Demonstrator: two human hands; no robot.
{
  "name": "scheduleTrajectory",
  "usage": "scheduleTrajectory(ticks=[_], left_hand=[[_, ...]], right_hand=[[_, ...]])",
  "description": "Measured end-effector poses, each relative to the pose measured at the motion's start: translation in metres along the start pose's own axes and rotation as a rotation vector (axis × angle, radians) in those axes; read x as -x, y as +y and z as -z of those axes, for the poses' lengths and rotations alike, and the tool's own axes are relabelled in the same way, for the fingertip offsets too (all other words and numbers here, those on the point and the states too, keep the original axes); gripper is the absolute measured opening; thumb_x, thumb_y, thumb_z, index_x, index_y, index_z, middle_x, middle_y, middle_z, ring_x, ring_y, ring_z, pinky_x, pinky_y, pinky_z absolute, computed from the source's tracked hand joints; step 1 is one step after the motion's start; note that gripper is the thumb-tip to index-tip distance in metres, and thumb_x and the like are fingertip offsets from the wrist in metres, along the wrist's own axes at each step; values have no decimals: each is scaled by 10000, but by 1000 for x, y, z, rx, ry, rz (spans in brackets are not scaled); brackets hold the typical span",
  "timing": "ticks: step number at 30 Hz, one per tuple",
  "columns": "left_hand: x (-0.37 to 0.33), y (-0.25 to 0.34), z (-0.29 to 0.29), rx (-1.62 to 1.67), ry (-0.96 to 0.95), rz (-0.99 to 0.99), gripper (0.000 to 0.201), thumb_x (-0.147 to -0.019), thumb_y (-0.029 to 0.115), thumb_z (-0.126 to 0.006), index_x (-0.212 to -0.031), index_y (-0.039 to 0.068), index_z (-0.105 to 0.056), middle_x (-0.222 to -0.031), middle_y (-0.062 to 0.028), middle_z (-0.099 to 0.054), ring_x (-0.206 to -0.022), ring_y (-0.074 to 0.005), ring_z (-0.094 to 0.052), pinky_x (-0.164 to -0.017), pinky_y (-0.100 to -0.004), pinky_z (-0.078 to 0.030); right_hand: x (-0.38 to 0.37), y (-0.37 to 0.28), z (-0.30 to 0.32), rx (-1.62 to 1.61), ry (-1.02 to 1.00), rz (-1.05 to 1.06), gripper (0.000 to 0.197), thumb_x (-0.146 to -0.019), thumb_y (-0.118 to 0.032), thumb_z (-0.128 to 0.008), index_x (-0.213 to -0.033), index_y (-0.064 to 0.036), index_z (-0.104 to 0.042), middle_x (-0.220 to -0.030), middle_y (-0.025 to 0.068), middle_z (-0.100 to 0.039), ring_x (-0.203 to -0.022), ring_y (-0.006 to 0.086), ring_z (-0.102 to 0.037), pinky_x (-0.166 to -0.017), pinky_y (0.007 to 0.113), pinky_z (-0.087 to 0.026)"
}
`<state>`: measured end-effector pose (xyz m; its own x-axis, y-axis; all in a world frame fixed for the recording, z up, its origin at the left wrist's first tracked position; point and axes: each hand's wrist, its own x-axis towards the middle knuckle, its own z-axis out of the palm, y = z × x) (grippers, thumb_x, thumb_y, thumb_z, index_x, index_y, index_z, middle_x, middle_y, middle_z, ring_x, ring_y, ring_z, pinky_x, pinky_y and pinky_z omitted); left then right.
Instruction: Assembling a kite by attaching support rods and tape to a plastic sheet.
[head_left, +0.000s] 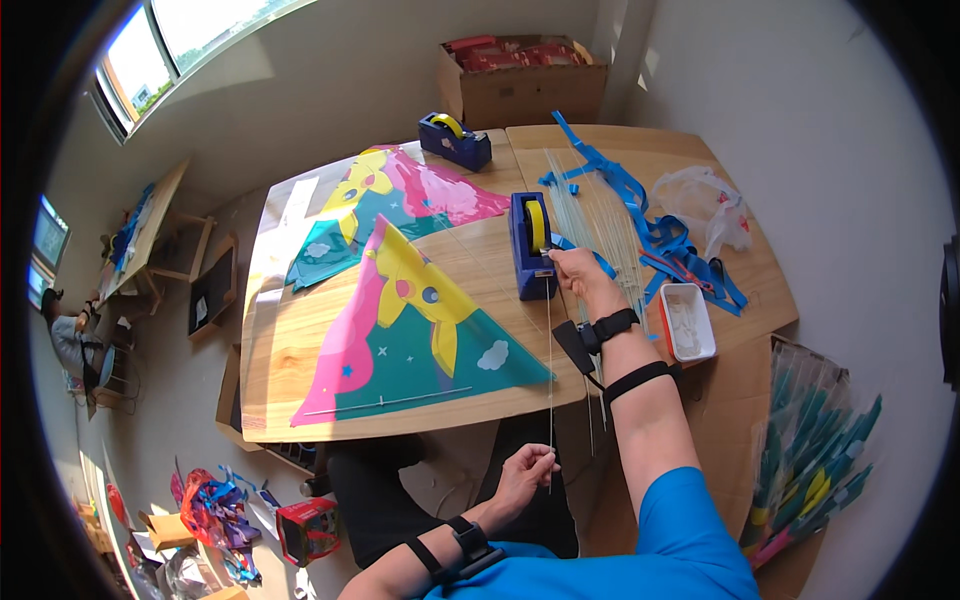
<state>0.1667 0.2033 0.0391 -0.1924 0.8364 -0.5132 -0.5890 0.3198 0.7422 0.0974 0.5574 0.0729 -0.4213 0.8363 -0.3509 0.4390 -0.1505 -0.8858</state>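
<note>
My left hand (525,475) is closed in a pinch around a thin rod (551,400), low in front of the table edge. The rod rises upright toward the front of a blue tape dispenser (533,245) with a yellow-cored roll. At that dispenser's cutting edge, my right hand (588,275) pinches the end of the adhesive tape, mostly covered by the fingers. To the left lies a triangular kite sail (430,330) in pink, yellow and green, printed with a cartoon animal. A thin white rod (390,402) runs along its lower edge.
Behind are another kite sail (400,200) and a second tape dispenser (455,142). Loose thin rods (610,230), blue ribbon (665,235), a plastic bag (705,205) and a white tub (688,320) lie right. Bagged kites (810,460) stand beside the table; a person (75,340) sits far left.
</note>
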Motion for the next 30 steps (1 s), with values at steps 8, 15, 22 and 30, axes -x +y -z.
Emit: scheduleTrajectory(ticks=[8,15,22,30], left_hand=[[-6,1,-10,-18,-34,-23,134,-954,192,-576,-1004,70,-603,-819,26,-618,-805,-50,-606,-618,-174,-397],[-13,0,-19,-31,-43,-73,145,-935,193,-598,-994,61,-593,-831,-14,-644,-682,-46,-531,-602,-178,-419],[-24,-3,-36,-63,-19,-98,137,-926,183,-608,-983,59,-589,-850,-34,-646,-662,-49,-515,-595,-182,-427],[2,-12,-10,-150,-36,-13,138,-931,195,-600,-978,67,-577,-849,-5,-634,-680,-55,-542,-607,-186,-445]], right_hand=[[101,22,16,-245,-115,-177,164,-894,-150,-627,-784,-32,-605,-626,-6,-536,-515,67,-491,-420,204,-372],[322,99,35,-537,-22,-88,117,-873,-72,-651,-919,28,-612,-691,21,-593,-564,66,-532,-481,192,-410],[417,158,28,-557,46,-178,117,-897,-94,-634,-950,-2,-587,-725,10,-578,-628,73,-536,-555,199,-428],[412,170,35,-566,70,-180,132,-882,-72,-640,-970,-15,-560,-764,15,-581,-634,67,-548,-560,197,-447]])
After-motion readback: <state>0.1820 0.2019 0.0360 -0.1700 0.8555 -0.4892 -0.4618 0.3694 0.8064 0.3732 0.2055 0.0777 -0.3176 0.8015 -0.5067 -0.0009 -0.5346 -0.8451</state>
